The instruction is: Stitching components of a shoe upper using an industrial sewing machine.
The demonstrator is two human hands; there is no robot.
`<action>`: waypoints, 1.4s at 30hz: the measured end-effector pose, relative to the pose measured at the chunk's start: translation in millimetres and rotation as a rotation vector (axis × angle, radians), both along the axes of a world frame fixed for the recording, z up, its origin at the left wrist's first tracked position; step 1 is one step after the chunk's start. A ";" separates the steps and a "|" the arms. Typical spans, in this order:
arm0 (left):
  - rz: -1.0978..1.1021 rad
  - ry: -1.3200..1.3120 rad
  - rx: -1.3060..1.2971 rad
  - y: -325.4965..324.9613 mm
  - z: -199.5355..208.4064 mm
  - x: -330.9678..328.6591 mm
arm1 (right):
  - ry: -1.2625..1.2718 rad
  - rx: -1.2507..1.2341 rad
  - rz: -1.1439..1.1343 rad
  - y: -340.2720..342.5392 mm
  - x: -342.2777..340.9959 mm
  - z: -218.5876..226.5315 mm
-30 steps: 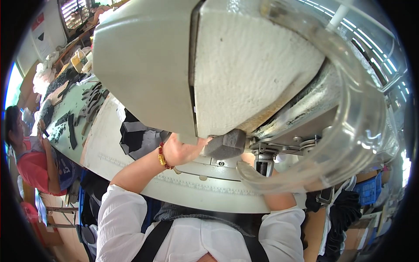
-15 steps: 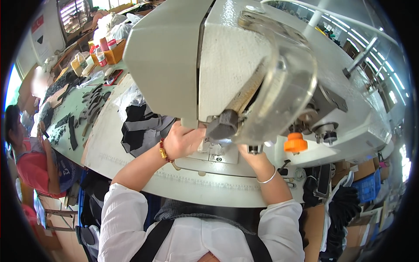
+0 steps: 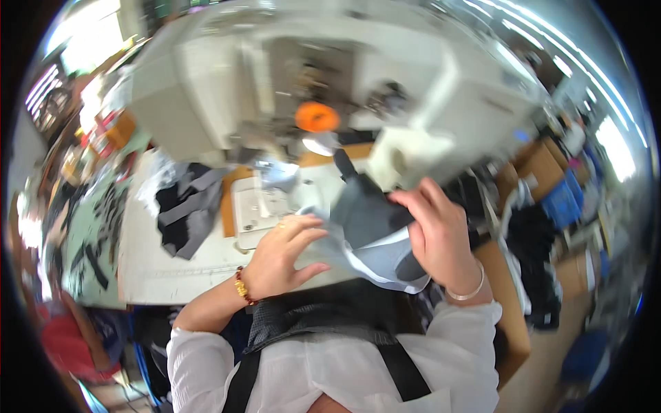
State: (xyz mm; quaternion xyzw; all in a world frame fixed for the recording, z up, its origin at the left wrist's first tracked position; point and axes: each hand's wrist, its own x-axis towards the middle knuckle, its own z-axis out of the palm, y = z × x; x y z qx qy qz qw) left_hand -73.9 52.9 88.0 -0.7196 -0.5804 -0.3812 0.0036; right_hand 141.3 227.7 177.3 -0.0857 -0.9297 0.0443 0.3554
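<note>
A sewn piece of dark and light grey fabric with a white edge (image 3: 379, 258) hangs in front of the sewing machine (image 3: 206, 82), near the table's front edge. My right hand (image 3: 444, 237) is closed on its right side, thumb and fingers pinching the dark part. On the other side, my left hand (image 3: 279, 258) has its fingers stretched out and its thumb apart. Its fingertips are next to the piece's pale left edge; blur hides whether they touch. The machine's needle plate (image 3: 251, 213) shows beyond my left hand.
Black and grey fabric pieces (image 3: 189, 213) lie on the white table (image 3: 148, 265) to the left. Farther left, a green table (image 3: 76, 268) bears dark strips, beside a person in red (image 3: 76, 344). Boxes and a blue crate (image 3: 561, 199) stand at the right.
My hands have come out from under the machine head toward me, my right hand moving rightward with the fabric piece. My left hand's fingers have spread. The view has shifted right.
</note>
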 end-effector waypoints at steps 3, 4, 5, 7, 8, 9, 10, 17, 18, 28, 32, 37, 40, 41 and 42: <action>-0.016 0.010 -0.082 4.0 -1.8 22.5 | -0.039 -0.085 -0.167 19.7 59.8 -7.9; -0.043 0.047 -0.131 3.0 -0.2 27.2 | -0.022 -0.121 -0.203 30.0 83.6 -12.1; -0.080 0.027 -0.179 2.0 0.6 31.2 | -0.064 -0.171 -0.241 41.0 109.4 -16.9; -0.100 0.101 -0.217 0.0 1.6 33.3 | -0.247 -0.302 -0.357 63.6 167.8 -23.8; -0.088 0.120 -0.249 -1.6 1.4 31.7 | -0.350 -0.331 -0.383 73.8 199.9 -24.2; -0.092 0.175 -0.211 -0.4 0.0 26.8 | -0.412 -0.396 -0.450 80.7 232.0 -22.6; -0.096 0.150 -0.250 -0.4 -1.2 20.4 | -0.435 -0.416 -0.509 84.2 264.4 -20.1; 0.022 0.102 -0.250 -15.1 -10.7 -27.0 | -0.267 -0.324 -1.138 77.9 491.9 -18.3; 0.036 0.070 -0.243 -19.8 -9.1 -30.5 | -0.339 -0.377 -1.289 84.6 525.3 -24.6; 0.591 0.204 -0.255 -161.1 -32.6 -77.6 | -0.404 -0.552 -1.033 131.2 479.4 -280.0; 1.031 0.162 -0.287 -286.6 -24.6 -81.0 | -0.708 -0.849 -0.312 105.6 301.0 -253.9; 1.555 0.008 -0.598 -432.4 -34.3 -29.1 | -1.124 -0.909 0.182 28.0 98.7 -165.3; 1.636 -0.197 -0.865 -489.8 -62.2 12.1 | -1.191 -0.756 0.461 -10.6 14.8 -150.0; 1.655 -0.252 -0.895 -506.7 -70.6 29.2 | -1.216 -0.735 0.484 -20.7 -4.7 -149.2; 1.688 -0.262 -1.048 -522.3 -78.8 41.1 | -1.117 -0.630 0.660 -31.5 -24.1 -150.2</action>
